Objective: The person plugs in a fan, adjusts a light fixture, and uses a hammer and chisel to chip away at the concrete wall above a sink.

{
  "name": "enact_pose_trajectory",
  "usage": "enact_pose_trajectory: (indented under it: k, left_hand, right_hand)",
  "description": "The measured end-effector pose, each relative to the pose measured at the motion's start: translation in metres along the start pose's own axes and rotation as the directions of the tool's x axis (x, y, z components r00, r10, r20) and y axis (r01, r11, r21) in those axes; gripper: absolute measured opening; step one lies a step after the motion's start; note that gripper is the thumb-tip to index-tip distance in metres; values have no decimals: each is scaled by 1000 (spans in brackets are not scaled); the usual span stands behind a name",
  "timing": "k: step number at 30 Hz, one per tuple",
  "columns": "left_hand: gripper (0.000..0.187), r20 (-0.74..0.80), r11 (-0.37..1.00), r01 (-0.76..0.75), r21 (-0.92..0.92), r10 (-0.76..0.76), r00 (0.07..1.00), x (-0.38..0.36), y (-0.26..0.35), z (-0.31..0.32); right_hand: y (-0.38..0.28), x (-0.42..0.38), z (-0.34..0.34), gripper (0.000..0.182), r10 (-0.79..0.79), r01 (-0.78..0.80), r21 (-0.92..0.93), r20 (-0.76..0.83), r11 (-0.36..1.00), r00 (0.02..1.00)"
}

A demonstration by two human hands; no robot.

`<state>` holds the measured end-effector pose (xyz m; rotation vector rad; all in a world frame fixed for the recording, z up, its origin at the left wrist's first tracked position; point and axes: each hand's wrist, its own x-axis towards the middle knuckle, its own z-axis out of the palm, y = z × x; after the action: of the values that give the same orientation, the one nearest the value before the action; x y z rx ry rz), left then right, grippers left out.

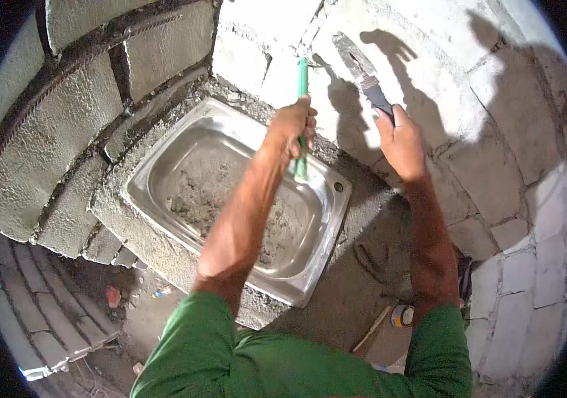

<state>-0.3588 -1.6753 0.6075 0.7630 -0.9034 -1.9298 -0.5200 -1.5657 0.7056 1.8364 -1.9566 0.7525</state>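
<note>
My left hand (291, 129) is wrapped round a green rod-like chisel (302, 83). It stands nearly upright in view, its far end at or very near a joint in the pale block wall (250, 56). The near end sticks out below my fist, over the sink. To the right, my right hand (399, 142) grips the dark handle of a hammer (356, 60) with a worn grey metal head. The head is raised beside the chisel, apart from it. Below my left hand lies a steel sink basin (323, 232), with grey mortar rubble (197, 196) inside.
Rough block walls rise at the left (71, 113) and right (489, 132), and a rusty rebar (51, 79) runs along the left one. A round tin (402, 316) and a wooden stick (371, 330) lie low on the right. A reddish fragment (113, 296) lies lower left.
</note>
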Motion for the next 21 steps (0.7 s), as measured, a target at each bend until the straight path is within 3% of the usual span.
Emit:
enact_pose_trajectory:
  k: [1,3,5,6,7,9,10,12,16,19,20,21]
  left_hand:
    - [36,43,989,61,-135,-56,998,-12,-9,3]
    - [37,34,997,47,-59,-45,998,-5,-27,1]
    - [37,-43,878,-238,414,280,959,1,-27,-14]
    - [37,-69,879,-210,427,264,962,2,-17,-18]
    - [40,-105,793,-215,570,329,938,5,-7,-19]
    - [44,34,474,-377,795,587,809,30,-6,-30]
    - [44,30,474,-377,796,590,807,30,0,-29]
    - [45,109,279,-365,888,643,758,29,9,-26]
    - [42,156,146,-297,943,595,789,26,26,-28]
    - [41,177,120,-285,951,544,820,18,38,-29]
    - [41,173,124,-282,951,545,820,20,38,-31]
    - [41,195,97,-295,951,553,810,23,39,-32]
  right_hand:
    - [-4,-9,-8,43,1,-1,36,1,999,1000]
    - [-3,-12,-19,39,-16,18,50,-29,999,999]
    - [2,-19,-28,33,-37,39,104,-22,994,999]
    - [-1,-22,-33,29,2,0,154,-8,988,1000]
    - [2,-23,-33,29,0,1,157,-9,988,1000]
    - [8,-24,-32,28,69,-70,194,15,979,998]
    - [1,-22,-36,28,86,-92,223,36,971,996]
    - [-1,-18,-36,28,48,-54,211,30,976,998]
    - [-15,-6,-41,24,-19,16,167,20,986,1000]
    - [-42,-4,-51,24,-50,51,307,-11,950,999]
    - [-44,-4,-50,24,-137,152,276,-75,949,988]
    - [-41,-3,-44,24,-140,155,276,-74,949,987]
